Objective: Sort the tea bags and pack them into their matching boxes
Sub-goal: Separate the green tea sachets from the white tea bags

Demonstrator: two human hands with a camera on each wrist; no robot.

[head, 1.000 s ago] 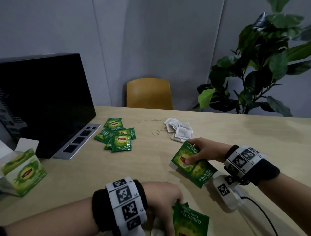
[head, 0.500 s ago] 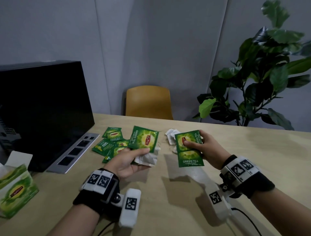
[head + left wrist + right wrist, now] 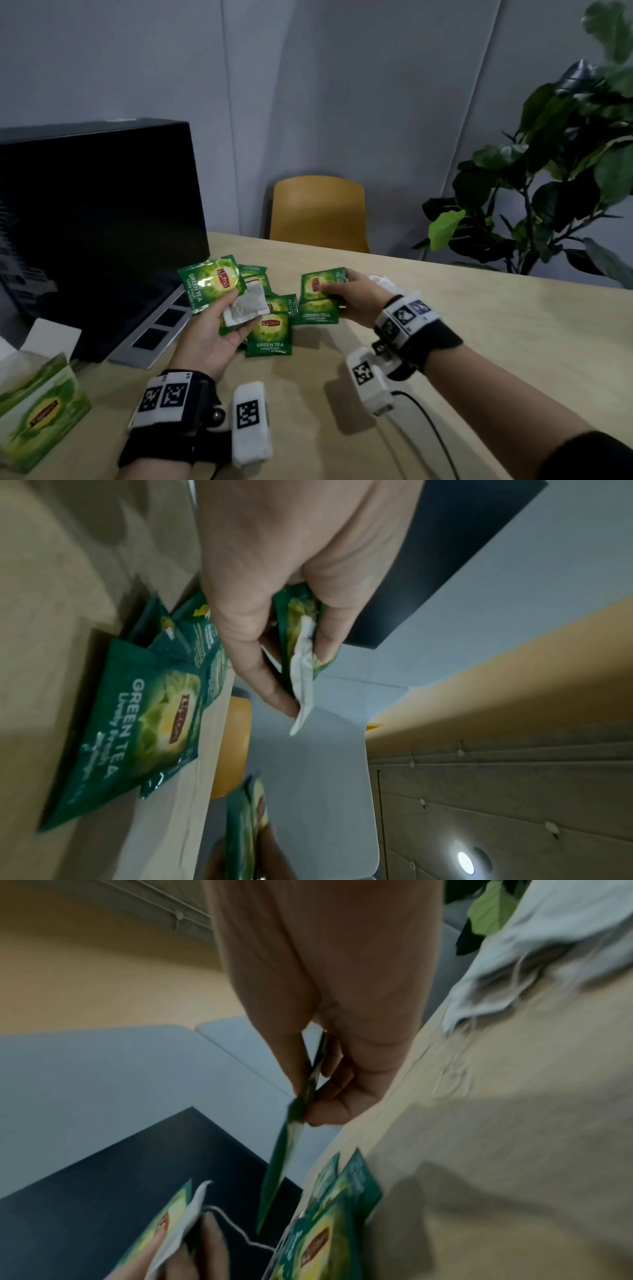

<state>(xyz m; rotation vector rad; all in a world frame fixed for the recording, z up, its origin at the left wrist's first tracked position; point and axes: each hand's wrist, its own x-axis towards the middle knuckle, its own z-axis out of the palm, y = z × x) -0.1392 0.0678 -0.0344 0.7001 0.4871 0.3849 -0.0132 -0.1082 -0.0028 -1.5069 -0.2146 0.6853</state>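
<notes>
- The left hand point(image 3: 209, 337) grips a green sachet point(image 3: 213, 281) plus a white tea bag point(image 3: 246, 305); the right hand's point(image 3: 356, 298) fingers pinch more green sachets point(image 3: 319, 301).
- A pile of sachets point(image 3: 272, 334) lies loose on the surface point(image 3: 496, 342), near both hands.
- The open box point(image 3: 36, 407) at far left looks unfilled; packing seems barely begun.

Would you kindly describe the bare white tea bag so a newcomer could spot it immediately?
Start at the black monitor on the table's left. In front of it, the left hand holds a green sachet and the white tea bag. It alone there is plain, unprinted paper.
</notes>
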